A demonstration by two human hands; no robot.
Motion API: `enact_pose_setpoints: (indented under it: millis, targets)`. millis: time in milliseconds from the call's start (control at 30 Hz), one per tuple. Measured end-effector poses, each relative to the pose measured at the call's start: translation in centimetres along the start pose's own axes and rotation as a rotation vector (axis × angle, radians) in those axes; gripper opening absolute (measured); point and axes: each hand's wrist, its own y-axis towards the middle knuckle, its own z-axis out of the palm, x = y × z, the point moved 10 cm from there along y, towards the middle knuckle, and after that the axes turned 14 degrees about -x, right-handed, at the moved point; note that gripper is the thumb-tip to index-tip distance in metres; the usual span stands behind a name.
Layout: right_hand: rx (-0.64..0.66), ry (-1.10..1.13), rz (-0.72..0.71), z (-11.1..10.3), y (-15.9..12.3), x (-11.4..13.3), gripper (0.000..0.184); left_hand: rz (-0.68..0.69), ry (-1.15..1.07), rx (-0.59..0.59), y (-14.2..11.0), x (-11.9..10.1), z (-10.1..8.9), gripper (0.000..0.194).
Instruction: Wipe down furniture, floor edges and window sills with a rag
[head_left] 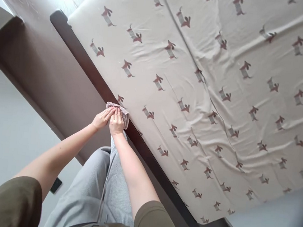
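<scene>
"What's the biggest thing in this room?"

"One bed (196, 96). It has one pale sheet (154, 30) pulled over it, with a few soft wrinkles."

"What's around it?"

"One gray floor (9, 131) and one wide brown panel (44, 73). One long, dark wood rail (87, 74) runs along the edge of the bed."

"How many people can you see?"

"Just one. I can see gray striped trousers (90, 183), two olive sleeves (4, 199) and two bare arms (57, 154). They reach out toward the rail."

"What are the hands doing?"

"There are two hands, and they are close together. The left hand (102, 119) has its fingers on top of the cloth. The right hand (117, 122) is pressing on the cloth too. Both are holding it, so neither one is spread wide."

"How many cloths, and where is it?"

"One folded pinkish-gray cloth (124, 116). It sits right where the dark rail meets the bed, and it touches both."

"Anything small?"

"Yes! The sheet has lots of little brown sausage dogs (158, 82) on it, more than thirty. I can't count them all. There's also one small black square (56, 185) down past the left arm, but I can't tell what it is."
</scene>
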Motion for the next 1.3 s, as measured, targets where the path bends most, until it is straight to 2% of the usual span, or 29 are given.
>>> enact_pose_setpoints:
  millis: [167, 333, 500, 633, 700, 800, 967, 1033, 1133, 1200, 1300]
  targets:
    - [-0.019, -0.120, -0.121, 4.6, 8.8, 7.0, 0.047, -0.065, 0.025, -0.057, 5.4, 8.4, -5.4, 0.045]
    - [-0.084, -0.253, -0.214, 7.8, 16.7, 13.6, 0.046, 0.016, 0.058, -0.115, 11.1, 15.3, -10.7, 0.045]
    - [-0.147, -0.307, -0.201, 11.2, 23.9, 19.2, 0.044, 0.110, 0.026, -0.111, 16.6, 22.6, -15.2, 0.043]
    - [-0.135, -0.349, -0.110, 14.0, 28.7, 22.4, 0.043, 0.154, -0.037, 0.000, 20.8, 27.6, -17.7, 0.044]
    - [-0.120, -0.368, -0.054, 14.9, 30.4, 23.4, 0.044, 0.183, -0.072, 0.064, 22.5, 29.2, -18.5, 0.044]
    - [-0.115, -0.359, 0.021, 15.5, 31.9, 24.2, 0.044, 0.246, -0.127, 0.129, 24.5, 30.3, -19.6, 0.044]
    - [-0.120, -0.256, 0.101, 15.9, 34.1, 25.4, 0.045, 0.252, -0.118, 0.134, 27.2, 31.8, -20.8, 0.042]
    - [-0.131, -0.216, 0.116, 16.0, 35.6, 25.9, 0.046, 0.209, -0.107, 0.110, 28.5, 32.5, -21.4, 0.041]
    - [-0.130, -0.160, 0.116, 16.4, 38.0, 26.7, 0.045, 0.068, -0.091, 0.107, 30.4, 34.0, -22.3, 0.040]
    - [-0.123, -0.133, 0.111, 16.6, 39.3, 27.1, 0.044, -0.034, -0.077, 0.151, 31.5, 35.2, -22.6, 0.038]
    - [-0.130, -0.111, 0.103, 16.4, 40.6, 27.7, 0.042, -0.126, -0.086, 0.278, 32.9, 36.8, -22.5, 0.033]
